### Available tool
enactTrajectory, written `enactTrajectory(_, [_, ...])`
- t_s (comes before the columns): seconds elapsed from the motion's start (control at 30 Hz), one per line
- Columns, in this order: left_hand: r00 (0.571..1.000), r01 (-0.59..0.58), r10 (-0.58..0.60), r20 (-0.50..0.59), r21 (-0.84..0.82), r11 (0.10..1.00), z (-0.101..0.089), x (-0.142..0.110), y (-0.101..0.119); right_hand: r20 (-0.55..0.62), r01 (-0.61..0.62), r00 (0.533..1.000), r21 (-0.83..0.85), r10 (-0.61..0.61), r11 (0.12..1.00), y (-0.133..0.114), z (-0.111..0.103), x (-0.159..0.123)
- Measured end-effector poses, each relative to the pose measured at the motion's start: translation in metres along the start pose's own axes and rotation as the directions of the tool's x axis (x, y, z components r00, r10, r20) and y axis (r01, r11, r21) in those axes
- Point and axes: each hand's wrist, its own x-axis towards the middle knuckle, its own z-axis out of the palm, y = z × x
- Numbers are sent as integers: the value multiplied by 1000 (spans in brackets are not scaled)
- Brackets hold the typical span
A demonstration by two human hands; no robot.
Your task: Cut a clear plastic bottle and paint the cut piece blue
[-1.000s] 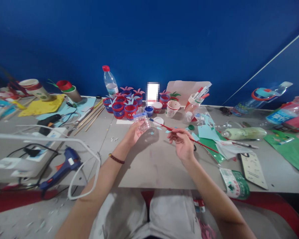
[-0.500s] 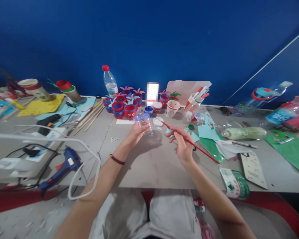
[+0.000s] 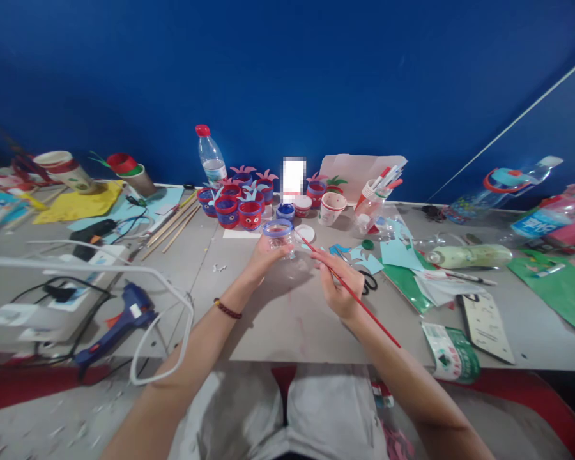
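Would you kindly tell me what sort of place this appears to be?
It looks like a craft workspace, judging by the red brush, the glue gun and the decorated cups.

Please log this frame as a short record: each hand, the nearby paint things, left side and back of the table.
Left hand: holds a clear cup with a blue rim, upright
Right hand: grips a red-handled brush, tip beside the cup
Paint: open blue paint jar beyond the cup
Left side: blue glue gun
Back: red and blue cups, some with eyes; red-capped bottle
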Motion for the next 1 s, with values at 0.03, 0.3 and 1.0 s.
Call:
enactTrajectory(0.03, [1000,-8,8,-7,12,1000,0,0,0,1,10,1000,-15,-9,1000,-1,0,1])
enactTrajectory(0.3, [999,-28,31,-30,86,996,3,-1,-1,-3,45,999,-57,-46,997,-7,-2,4])
enactTrajectory(1.0, [983,-46,58,-173,74,996,8,-1,-6,84,136,987,23,-137,990,-10,-1,1])
